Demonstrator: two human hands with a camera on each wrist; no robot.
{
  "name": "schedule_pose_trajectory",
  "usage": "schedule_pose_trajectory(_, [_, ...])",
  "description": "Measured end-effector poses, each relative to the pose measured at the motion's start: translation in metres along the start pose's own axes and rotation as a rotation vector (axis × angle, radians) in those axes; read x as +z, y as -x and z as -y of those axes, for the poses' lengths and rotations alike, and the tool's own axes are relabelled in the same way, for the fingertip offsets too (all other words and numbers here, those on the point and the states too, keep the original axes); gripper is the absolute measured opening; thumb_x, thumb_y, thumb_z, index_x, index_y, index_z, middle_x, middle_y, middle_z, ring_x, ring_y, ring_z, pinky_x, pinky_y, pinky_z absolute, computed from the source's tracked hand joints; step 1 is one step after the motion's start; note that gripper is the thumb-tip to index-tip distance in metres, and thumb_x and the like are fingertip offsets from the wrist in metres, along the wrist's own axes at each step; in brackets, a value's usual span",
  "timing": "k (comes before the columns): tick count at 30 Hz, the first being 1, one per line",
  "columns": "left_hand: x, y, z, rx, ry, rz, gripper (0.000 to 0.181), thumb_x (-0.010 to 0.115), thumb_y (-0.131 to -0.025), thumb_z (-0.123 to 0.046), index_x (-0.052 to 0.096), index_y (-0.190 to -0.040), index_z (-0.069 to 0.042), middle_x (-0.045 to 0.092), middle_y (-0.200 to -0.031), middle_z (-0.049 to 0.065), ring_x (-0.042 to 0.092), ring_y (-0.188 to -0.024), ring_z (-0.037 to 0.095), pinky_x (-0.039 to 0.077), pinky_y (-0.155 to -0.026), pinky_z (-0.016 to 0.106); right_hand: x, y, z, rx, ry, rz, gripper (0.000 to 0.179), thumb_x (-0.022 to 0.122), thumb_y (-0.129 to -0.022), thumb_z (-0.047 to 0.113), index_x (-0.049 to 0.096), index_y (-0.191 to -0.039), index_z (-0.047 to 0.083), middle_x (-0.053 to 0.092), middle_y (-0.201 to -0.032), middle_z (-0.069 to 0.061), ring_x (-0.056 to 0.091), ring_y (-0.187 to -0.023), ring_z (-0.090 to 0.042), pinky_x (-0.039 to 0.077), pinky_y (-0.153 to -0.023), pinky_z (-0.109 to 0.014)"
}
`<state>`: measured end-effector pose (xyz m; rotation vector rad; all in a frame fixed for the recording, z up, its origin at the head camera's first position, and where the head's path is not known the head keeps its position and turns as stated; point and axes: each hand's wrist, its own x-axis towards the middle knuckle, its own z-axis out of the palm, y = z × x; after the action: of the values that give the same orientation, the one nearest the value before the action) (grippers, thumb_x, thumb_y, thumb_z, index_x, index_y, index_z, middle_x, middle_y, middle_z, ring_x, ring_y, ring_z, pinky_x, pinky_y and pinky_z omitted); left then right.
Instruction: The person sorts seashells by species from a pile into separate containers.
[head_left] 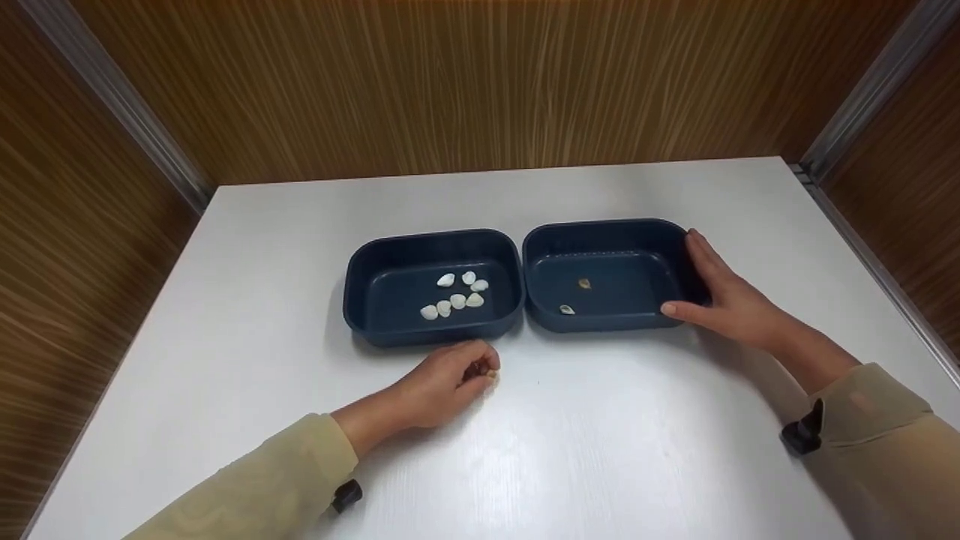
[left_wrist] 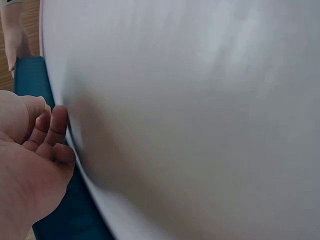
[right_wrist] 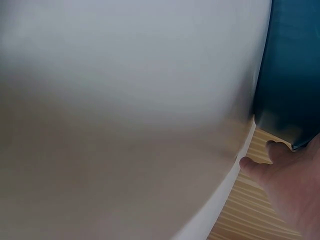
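Two dark blue rectangular boxes stand side by side on the table. In the head view, the left box has several small white shells in it. Inside the right box lie a brownish shell and a pale shell with dark marks. Just in front of the left box, my left hand pinches a small tan shell between thumb and curled fingers, which mostly hide it. My right hand rests against the right box's right end, fingers straight along the outer wall, thumb at the near rim.
The white table carries both boxes, which stand almost touching. Wood-patterned panels rise behind the table and at both sides. Dark wrist-worn devices show at the sleeve cuffs.
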<state>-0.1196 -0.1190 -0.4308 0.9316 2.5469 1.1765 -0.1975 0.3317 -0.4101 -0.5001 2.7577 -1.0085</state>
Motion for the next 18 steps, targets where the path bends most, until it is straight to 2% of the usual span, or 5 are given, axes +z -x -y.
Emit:
schedule_pose_trajectory(5, [-0.005,-0.004,-0.011,0.027,0.016,0.003,0.006,0.064,-0.105,-0.006,0.064,-0.11,-0.01,0.062,-0.101,-0.002,0.06,-0.093,0.013,0.054,-0.084,0.031,0.0,0.0,0.001,0.027,0.009,0.001,0.113,0.076,-0.098,0.043,-0.007,-0.171,0.021,-0.012,-0.178,-0.003,-0.006,-0.163,-0.034,0.008,-0.125,-0.069])
schedule_pose_trajectory(10, [-0.013,-0.01,-0.024,0.088,0.05,-0.011,0.005,0.065,-0.105,-0.005,0.064,-0.109,-0.008,0.064,-0.102,0.0,0.062,-0.095,0.014,0.056,-0.085,0.035,0.0,0.0,0.002,0.019,0.01,0.001,0.112,0.075,-0.098,0.044,-0.006,-0.171,0.02,-0.012,-0.178,-0.003,-0.006,-0.163,-0.033,0.008,-0.125,-0.069])
schedule_pose_trajectory(13, [-0.018,-0.016,-0.031,0.114,0.054,-0.019,0.005,0.066,-0.105,-0.006,0.065,-0.11,-0.008,0.065,-0.102,0.0,0.061,-0.095,0.014,0.055,-0.083,0.034,0.0,-0.001,0.001,0.015,0.011,0.0,0.112,0.075,-0.098,0.044,-0.005,-0.171,0.018,-0.012,-0.178,-0.003,-0.006,-0.163,-0.032,0.008,-0.126,-0.068])
schedule_pose_trajectory(18, [-0.03,-0.03,-0.041,0.122,0.058,-0.045,0.005,0.065,-0.106,-0.008,0.065,-0.111,-0.008,0.065,-0.102,0.0,0.06,-0.093,0.014,0.052,-0.08,0.029,0.001,-0.001,0.0,0.022,0.012,-0.001,0.112,0.075,-0.097,0.044,-0.004,-0.171,0.019,-0.011,-0.178,-0.002,-0.006,-0.163,-0.031,0.009,-0.126,-0.067])
